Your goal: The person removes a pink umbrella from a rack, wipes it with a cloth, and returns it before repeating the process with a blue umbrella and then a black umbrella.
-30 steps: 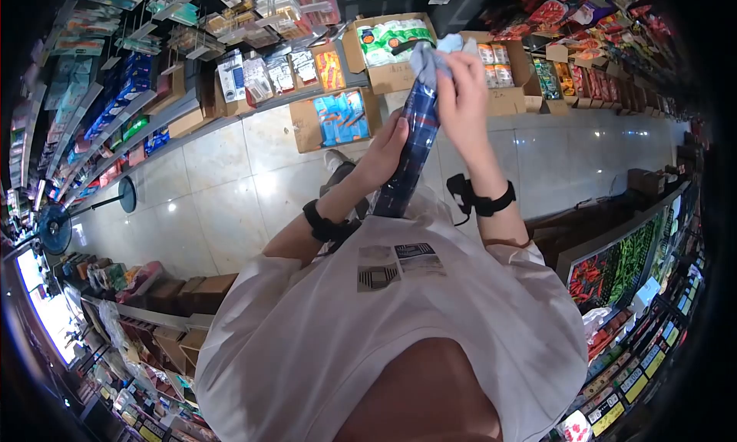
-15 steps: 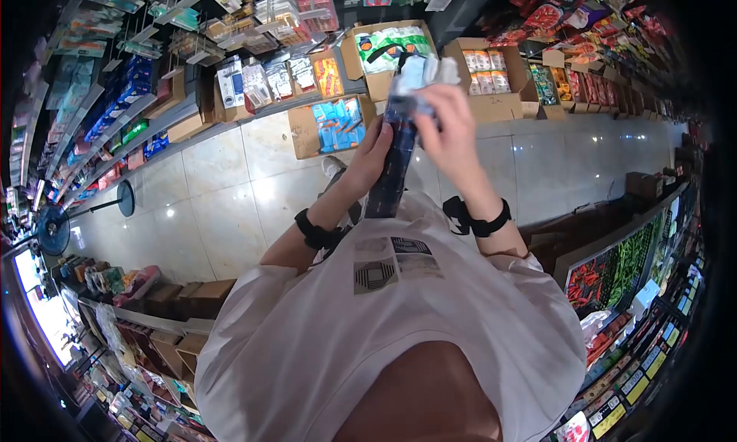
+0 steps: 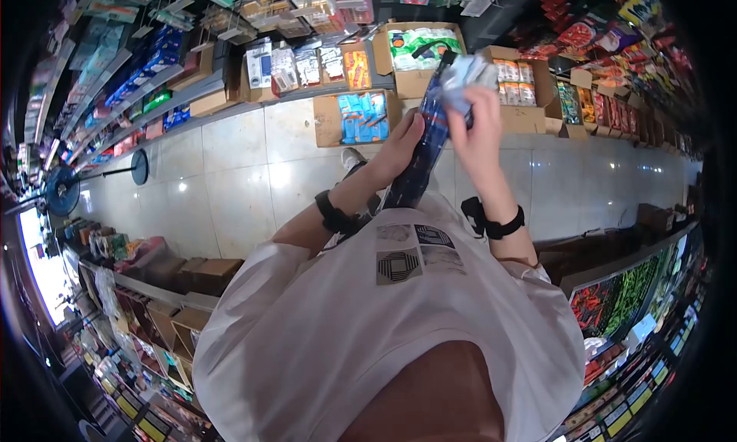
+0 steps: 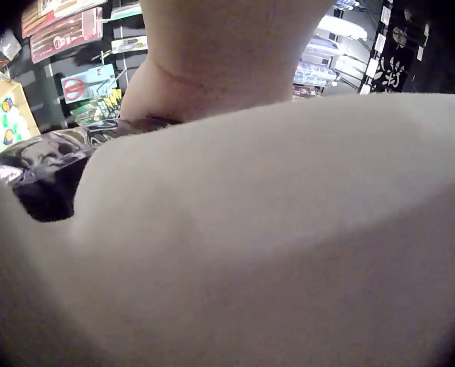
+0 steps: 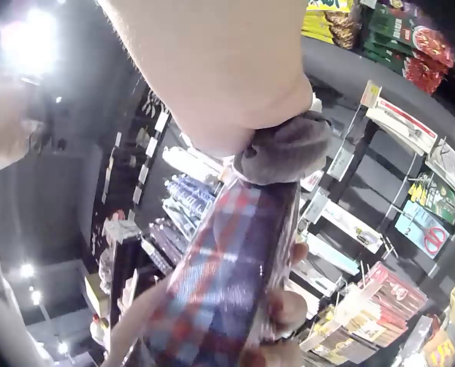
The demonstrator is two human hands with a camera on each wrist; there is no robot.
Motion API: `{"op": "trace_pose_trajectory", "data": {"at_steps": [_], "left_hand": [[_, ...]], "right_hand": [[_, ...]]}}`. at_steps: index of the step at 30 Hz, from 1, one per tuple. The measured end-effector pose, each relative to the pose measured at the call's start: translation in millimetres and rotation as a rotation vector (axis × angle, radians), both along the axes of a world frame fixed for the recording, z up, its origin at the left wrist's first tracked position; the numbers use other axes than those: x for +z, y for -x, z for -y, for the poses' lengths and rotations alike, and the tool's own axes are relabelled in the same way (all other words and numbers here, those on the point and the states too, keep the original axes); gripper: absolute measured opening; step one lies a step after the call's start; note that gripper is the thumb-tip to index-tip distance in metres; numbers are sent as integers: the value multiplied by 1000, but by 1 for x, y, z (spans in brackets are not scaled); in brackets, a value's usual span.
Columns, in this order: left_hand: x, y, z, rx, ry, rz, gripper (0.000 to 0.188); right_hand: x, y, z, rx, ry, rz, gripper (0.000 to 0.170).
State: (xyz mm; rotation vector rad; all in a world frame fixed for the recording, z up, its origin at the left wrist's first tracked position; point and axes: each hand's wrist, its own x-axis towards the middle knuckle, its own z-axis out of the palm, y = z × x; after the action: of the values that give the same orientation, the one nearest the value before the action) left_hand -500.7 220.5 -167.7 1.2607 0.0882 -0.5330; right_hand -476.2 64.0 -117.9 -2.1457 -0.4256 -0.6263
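"So, what have you got hold of?"

"Your left grip [image 3: 401, 146] is curled round the plaid package [image 3: 414, 173]; your right grip [image 3: 479, 131] looks closed on a bunched cloth [image 3: 464, 76] at the package's upper end."

"And where does that package sit?"

"In the air before your shirt [image 3: 338, 304], slanted above the floor [image 3: 242, 173], its lower end near you."

"How would you do this well, if it's wiping?"

"Spread the cloth flatter. Stroke lightly along the length, away from your left grip; that glossy surface could ruck or snag. Brace closer to the end you're rubbing, or it may swivel."
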Motion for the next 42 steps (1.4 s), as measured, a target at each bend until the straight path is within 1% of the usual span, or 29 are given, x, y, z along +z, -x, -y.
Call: {"op": "trace_pose_trajectory", "data": {"at_steps": [2,5,6,9,10,12,13,14,17,18,21,22,24,25,26,29,30,33,34,36,38,39,40,41,42], "left_hand": [[0,-4,-6,65,122,-144,44],[16,-15,-19,154,465,-321,46],[-34,-27,-39,23,597,-360,51],[-2,-47,-38,310,316,-335,55],[5,-48,-44,289,331,-382,58],[6,-52,-47,343,330,-412,68],[9,-54,-48,369,330,-426,73],[14,-52,-49,361,414,-410,60],[17,-52,-48,378,404,-384,58],[12,-52,-50,360,439,-358,56],[7,-53,-51,372,427,-339,55],[13,-51,-51,375,362,-364,54],[11,-46,-48,321,391,-309,63],[11,-42,-45,291,405,-284,67],[12,-36,-43,220,422,-298,65],[11,-19,-29,136,533,-417,63],[31,-17,-20,217,371,-442,56],[21,-6,-6,233,393,-336,51],[18,-3,-13,97,405,-309,47],[15,-5,-13,76,422,-334,46],[11,-11,-15,75,449,-394,46],[7,-16,-18,83,477,-268,52],[7,-24,-27,54,532,-266,55],[10,-32,-34,28,587,-260,57],[23,-40,-35,142,522,-273,59]], "right_hand": [[-12,20,-12,147,20,-53,28],[-11,47,-29,346,45,-195,30],[-10,54,-32,408,53,-254,30],[-18,67,-33,662,81,-234,29],[-17,67,-33,678,76,-227,31],[-14,68,-32,708,66,-211,34],[-14,67,-32,696,65,-206,34],[-14,65,-32,686,65,-198,33],[-10,60,-34,643,51,-207,33],[-8,60,-35,626,46,-218,33],[-5,57,-37,549,48,-284,32],[-3,54,-37,524,26,-311,31],[3,48,-39,471,-19,-363,30],[1,44,-38,442,-23,-326,27],[-2,38,-37,412,-27,-287,26],[-5,20,-35,272,-79,-212,23],[-6,14,-34,215,-101,-195,23],[-5,-10,-27,74,-135,-151,24],[-5,-18,-23,46,-141,-148,24],[-5,-29,-16,-8,-150,-145,23],[-6,-29,-13,62,-115,-108,23],[-5,-27,-14,103,-99,-89,23],[-2,-16,-16,226,-109,-165,24],[-3,-5,-17,321,-42,-118,30],[-6,10,-18,400,-39,-155,33]]}}
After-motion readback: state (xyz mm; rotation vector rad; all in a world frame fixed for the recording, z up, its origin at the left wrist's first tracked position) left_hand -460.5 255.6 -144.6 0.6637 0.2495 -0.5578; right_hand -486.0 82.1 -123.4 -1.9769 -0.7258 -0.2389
